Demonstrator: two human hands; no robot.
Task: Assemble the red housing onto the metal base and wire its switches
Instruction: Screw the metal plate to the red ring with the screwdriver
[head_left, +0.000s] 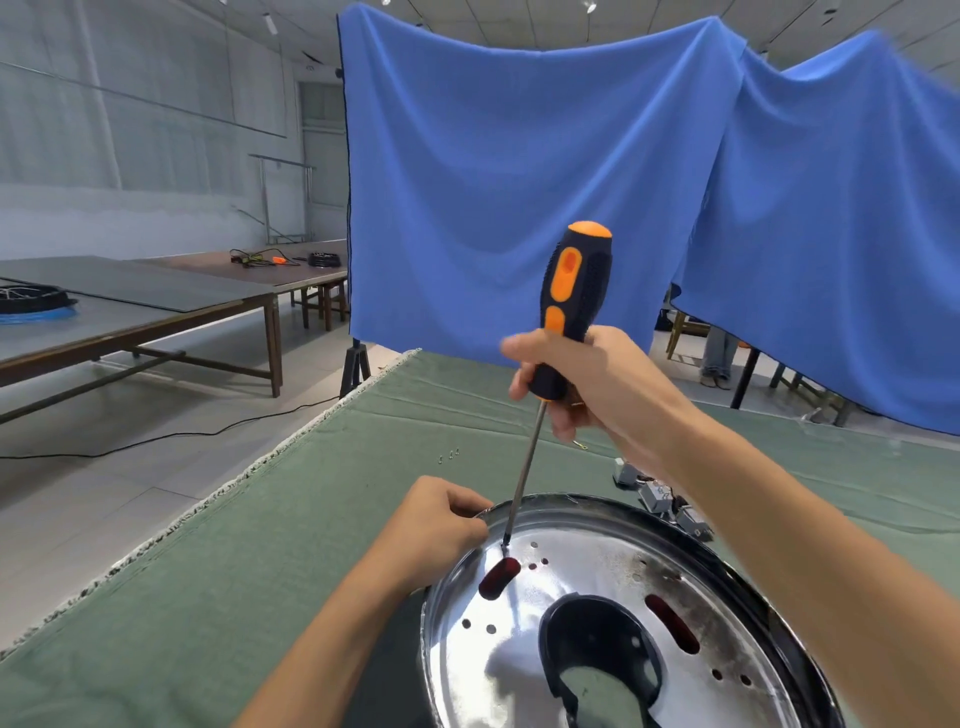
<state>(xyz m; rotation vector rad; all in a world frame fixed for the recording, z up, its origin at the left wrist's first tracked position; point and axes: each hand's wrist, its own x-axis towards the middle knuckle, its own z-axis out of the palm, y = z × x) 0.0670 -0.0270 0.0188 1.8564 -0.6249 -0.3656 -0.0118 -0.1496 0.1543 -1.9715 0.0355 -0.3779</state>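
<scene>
A blue cloth (545, 197) was hung as a backdrop behind the work table, which was covered with a green cloth (218, 561). Long wooden tables (156, 312) were seen at the left, well apart from the work area.

On the green cloth, close to the viewer, a shiny round metal base (587, 587) was lying, its rim raised and its face pierced by small holes, two elongated slots and a large central opening. Red was visible through both slots, so the red housing (500, 576) was taken to sit beneath the base; little more of it could be made out.

The right hand (587, 384) was clamped around the lower part of a black-and-orange screwdriver (569, 306), which was held nearly upright, slightly tilted. Its shaft was run down to the base, with the tip set on a screw point just above the left slot.

The left hand (441, 525) was rested at the base's left rim, fingers curled over the edge.

Small grey switches (657, 496) were lying just beyond the base's far right rim. Three tiny screws (449, 455) were left on the cloth, apart from the base.
</scene>
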